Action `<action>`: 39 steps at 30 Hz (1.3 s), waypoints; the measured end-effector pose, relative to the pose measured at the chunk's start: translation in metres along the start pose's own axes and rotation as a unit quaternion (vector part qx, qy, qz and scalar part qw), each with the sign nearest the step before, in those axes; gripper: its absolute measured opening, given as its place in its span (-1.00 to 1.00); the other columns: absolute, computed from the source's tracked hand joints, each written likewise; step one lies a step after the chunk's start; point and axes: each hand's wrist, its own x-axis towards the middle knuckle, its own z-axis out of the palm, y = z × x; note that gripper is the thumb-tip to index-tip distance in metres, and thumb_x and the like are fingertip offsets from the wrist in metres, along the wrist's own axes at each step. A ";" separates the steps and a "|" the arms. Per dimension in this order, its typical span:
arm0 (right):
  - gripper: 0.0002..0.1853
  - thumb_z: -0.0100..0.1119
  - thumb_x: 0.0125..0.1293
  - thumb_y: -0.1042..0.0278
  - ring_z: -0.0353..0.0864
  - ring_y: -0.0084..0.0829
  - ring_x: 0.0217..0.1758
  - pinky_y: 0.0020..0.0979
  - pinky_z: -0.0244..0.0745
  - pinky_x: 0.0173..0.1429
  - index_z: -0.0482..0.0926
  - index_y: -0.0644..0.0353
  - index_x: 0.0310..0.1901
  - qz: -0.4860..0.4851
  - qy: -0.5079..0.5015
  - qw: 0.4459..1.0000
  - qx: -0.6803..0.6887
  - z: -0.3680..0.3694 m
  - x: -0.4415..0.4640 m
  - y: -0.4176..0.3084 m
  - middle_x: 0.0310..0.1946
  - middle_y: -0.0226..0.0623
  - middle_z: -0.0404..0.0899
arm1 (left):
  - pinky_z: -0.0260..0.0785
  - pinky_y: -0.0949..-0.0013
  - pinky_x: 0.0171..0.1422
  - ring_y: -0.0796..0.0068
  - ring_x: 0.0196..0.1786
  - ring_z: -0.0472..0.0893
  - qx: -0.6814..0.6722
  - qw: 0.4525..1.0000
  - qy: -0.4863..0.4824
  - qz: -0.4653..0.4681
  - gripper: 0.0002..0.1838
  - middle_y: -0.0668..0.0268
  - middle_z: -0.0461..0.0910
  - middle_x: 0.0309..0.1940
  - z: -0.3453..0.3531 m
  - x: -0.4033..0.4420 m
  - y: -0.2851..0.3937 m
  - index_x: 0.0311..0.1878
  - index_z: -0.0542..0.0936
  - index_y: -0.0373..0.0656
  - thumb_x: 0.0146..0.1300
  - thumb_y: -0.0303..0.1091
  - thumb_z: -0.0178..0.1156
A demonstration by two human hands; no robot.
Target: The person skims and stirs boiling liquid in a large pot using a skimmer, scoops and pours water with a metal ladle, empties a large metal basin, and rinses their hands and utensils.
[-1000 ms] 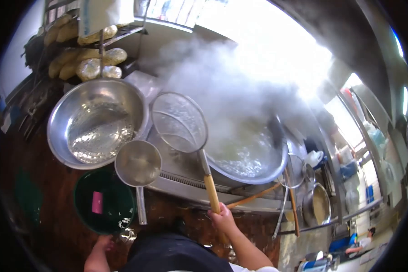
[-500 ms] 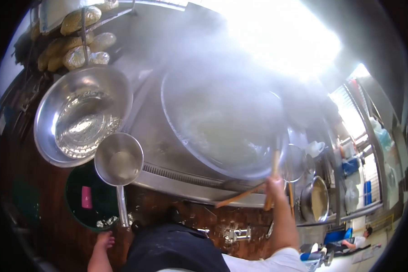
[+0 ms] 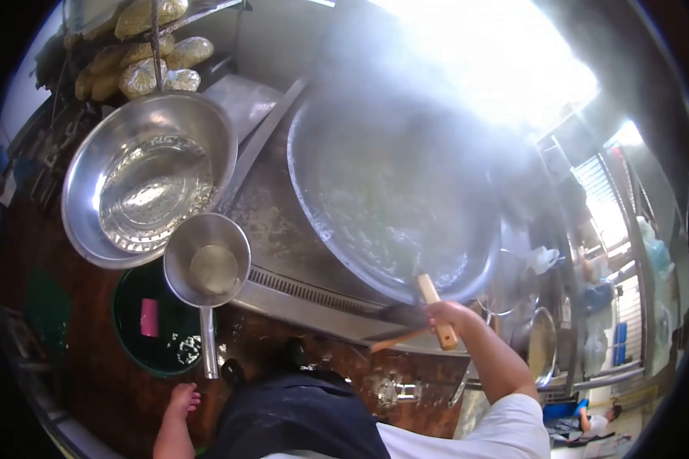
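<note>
My right hand [image 3: 445, 315] is wrapped around a tool's thick wooden handle [image 3: 429, 291] at the near rim of a very large wok [image 3: 337, 256]. The tool's far end reaches into the wok and is lost in liquid and steam. Bubbling liquid [image 3: 390, 229] fills the wok, and thick white steam hides its far side. Low on the left hangs my left hand [image 3: 182, 399], holding nothing, its fingers loosely bent and a little apart. It is nearest to a dark green bucket [image 3: 126, 348] and the handle of a long-handled metal dipper [image 3: 207, 264].
A big metal basin [image 3: 80, 199] with a perforated insert stands left of the wok. Filled bags [image 3: 149, 19] sit behind it. Another wooden handle [image 3: 398, 339] lies along the stove's front edge. A pot [image 3: 542, 344] stands at right. The floor [image 3: 344, 390] looks wet.
My right hand has moved left and towards me with the wooden handle, which now leans the other way. The liquid looks more stirred up. My left hand stays low and free.
</note>
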 end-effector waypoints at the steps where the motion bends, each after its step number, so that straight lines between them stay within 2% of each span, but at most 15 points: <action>1: -0.88 0.16 0.25 0.38 0.42 -0.62 -0.59 -0.42 0.50 -0.49 0.42 0.15 -0.27 -0.003 -0.044 0.999 0.018 0.006 -0.001 0.003 -0.58 -0.50 0.37 | 0.36 0.37 -0.47 0.49 -0.46 0.56 0.001 1.000 -0.006 0.004 -0.68 0.29 0.59 -0.37 -0.001 0.005 -0.002 0.00 0.46 -0.05 0.29 -0.09 0.09; 4: -0.87 0.14 0.27 0.35 0.38 -0.68 -0.60 -0.48 0.47 -0.50 0.42 0.12 -0.20 -0.003 -0.142 0.986 0.090 0.044 -0.022 0.003 -0.56 -0.57 0.36 | 0.37 0.34 -0.46 0.47 -0.45 0.57 0.019 1.000 -0.015 0.000 -0.67 0.28 0.59 -0.35 -0.007 0.017 -0.005 0.02 0.44 -0.06 0.29 -0.09 0.08; 8: -0.79 0.08 0.31 0.32 0.34 -0.72 -0.61 -0.55 0.41 -0.52 0.40 0.04 -0.04 0.008 -0.297 0.928 0.226 0.088 -0.060 0.024 -0.56 -0.60 0.34 | 0.40 0.26 -0.43 0.41 -0.45 0.57 0.040 0.999 -0.020 -0.012 -0.65 0.26 0.59 -0.33 -0.031 0.033 -0.008 0.06 0.41 -0.05 0.29 -0.10 0.07; 12: -0.64 0.09 0.29 0.30 0.34 -0.68 -0.61 -0.53 0.40 -0.53 0.36 0.07 0.11 -0.089 -0.273 0.932 0.219 0.137 -0.090 0.074 -0.54 -0.55 0.35 | 0.43 0.18 -0.39 0.34 -0.44 0.58 0.010 1.000 -0.016 -0.005 -0.64 0.24 0.58 -0.34 -0.063 0.054 -0.019 0.09 0.40 -0.01 0.30 -0.10 0.06; 14: -0.60 0.15 0.26 0.29 0.39 -0.61 -0.64 -0.48 0.41 -0.55 0.35 0.12 0.12 -0.173 -0.163 0.965 0.114 0.171 -0.103 0.092 -0.55 -0.49 0.37 | 0.44 0.15 -0.37 0.32 -0.43 0.58 -0.007 1.000 -0.005 -0.003 -0.64 0.23 0.58 -0.34 -0.075 0.067 -0.024 0.11 0.40 0.02 0.31 -0.09 0.05; 18: -0.60 0.20 0.23 0.35 0.41 -0.60 -0.65 -0.46 0.41 -0.56 0.36 0.13 0.09 -0.302 0.010 0.953 0.027 0.205 -0.054 0.142 -0.55 -0.46 0.41 | 0.45 0.06 -0.31 0.29 -0.39 0.59 0.031 0.999 -0.019 -0.009 -0.63 0.22 0.58 -0.30 -0.090 0.064 -0.018 0.12 0.40 0.03 0.31 -0.06 0.04; 22: -0.63 0.19 0.23 0.37 0.43 -0.58 -0.66 -0.46 0.40 -0.55 0.37 0.12 0.07 -0.409 0.108 0.903 -0.083 0.215 -0.070 0.149 -0.53 -0.43 0.45 | 0.46 0.01 -0.26 0.25 -0.35 0.60 0.044 0.998 -0.036 -0.001 -0.59 0.22 0.58 -0.25 -0.095 0.086 -0.026 0.12 0.40 0.03 0.30 0.00 0.04; 26: -0.61 0.22 0.20 0.43 0.42 -0.66 -0.54 -0.52 0.33 -0.50 0.40 0.09 0.06 -0.491 0.293 0.770 -0.283 0.198 -0.037 0.145 -0.53 -0.49 0.38 | 0.47 -0.01 -0.25 0.21 -0.34 0.60 0.068 0.997 -0.042 -0.008 -0.56 0.21 0.59 -0.23 -0.093 0.091 -0.022 0.12 0.41 0.03 0.28 0.05 0.02; 29: -0.65 0.23 0.19 0.34 0.47 -0.54 -0.49 -0.44 0.41 -0.38 0.42 0.19 -0.01 -0.514 0.243 0.798 -0.201 0.193 -0.022 0.136 -0.48 -0.43 0.48 | 0.46 0.00 -0.19 0.15 -0.25 0.61 0.074 0.996 -0.049 0.009 -0.52 0.12 0.58 -0.15 -0.085 0.086 -0.011 0.20 0.31 -0.02 0.29 -0.03 0.00; 32: -0.69 0.24 0.20 0.35 0.46 -0.59 -0.51 -0.46 0.39 -0.44 0.42 0.19 -0.06 -0.467 0.160 0.869 -0.043 0.157 -0.013 0.112 -0.48 -0.45 0.49 | 0.45 0.00 -0.16 0.13 -0.23 0.61 0.090 0.995 -0.035 0.006 -0.50 0.09 0.58 -0.12 -0.080 0.080 -0.003 0.25 0.28 -0.04 0.30 -0.06 -0.01; 33: -0.72 0.23 0.21 0.38 0.43 -0.65 -0.54 -0.53 0.34 -0.52 0.42 0.15 -0.07 -0.439 0.121 0.888 0.062 0.146 -0.029 0.095 -0.51 -0.48 0.47 | 0.45 0.00 -0.16 0.14 -0.23 0.61 0.096 0.995 -0.027 0.002 -0.50 0.10 0.58 -0.13 -0.075 0.077 0.001 0.24 0.28 -0.04 0.30 -0.05 -0.01; 34: -0.74 0.22 0.23 0.42 0.39 -0.69 -0.59 -0.61 0.29 -0.58 0.42 0.13 -0.06 -0.435 0.159 0.884 0.068 0.129 -0.035 0.078 -0.53 -0.51 0.45 | 0.45 0.01 -0.17 0.15 -0.24 0.61 0.094 0.995 -0.021 -0.001 -0.51 0.11 0.58 -0.13 -0.072 0.074 0.005 0.23 0.30 -0.05 0.30 -0.05 -0.01; 35: -0.74 0.22 0.22 0.42 0.41 -0.68 -0.61 -0.60 0.34 -0.58 0.42 0.13 -0.07 -0.418 0.176 0.888 0.079 0.099 -0.022 0.069 -0.53 -0.50 0.46 | 0.46 0.02 -0.18 0.16 -0.25 0.61 0.092 0.996 -0.015 -0.004 -0.51 0.11 0.58 -0.13 -0.068 0.070 0.010 0.22 0.31 -0.05 0.30 -0.05 -0.01; 37: -0.79 0.19 0.23 0.35 0.45 -0.64 -0.62 -0.57 0.38 -0.58 0.42 0.16 -0.14 -0.395 0.223 0.886 0.092 0.051 -0.017 0.042 -0.56 -0.44 0.47 | 0.47 0.05 -0.21 0.17 -0.27 0.61 0.090 0.996 -0.011 -0.007 -0.53 0.12 0.59 -0.14 -0.061 0.064 0.019 0.20 0.34 -0.07 0.30 -0.05 0.00; 39: -0.79 0.19 0.19 0.35 0.43 -0.55 -0.67 -0.46 0.35 -0.63 0.40 0.19 -0.22 -0.401 0.320 0.857 0.042 -0.008 0.005 0.017 -0.60 -0.41 0.45 | 0.47 0.07 -0.25 0.18 -0.27 0.62 0.088 0.996 -0.016 -0.006 -0.54 0.13 0.59 -0.15 -0.056 0.057 0.025 0.17 0.38 -0.08 0.29 -0.05 0.00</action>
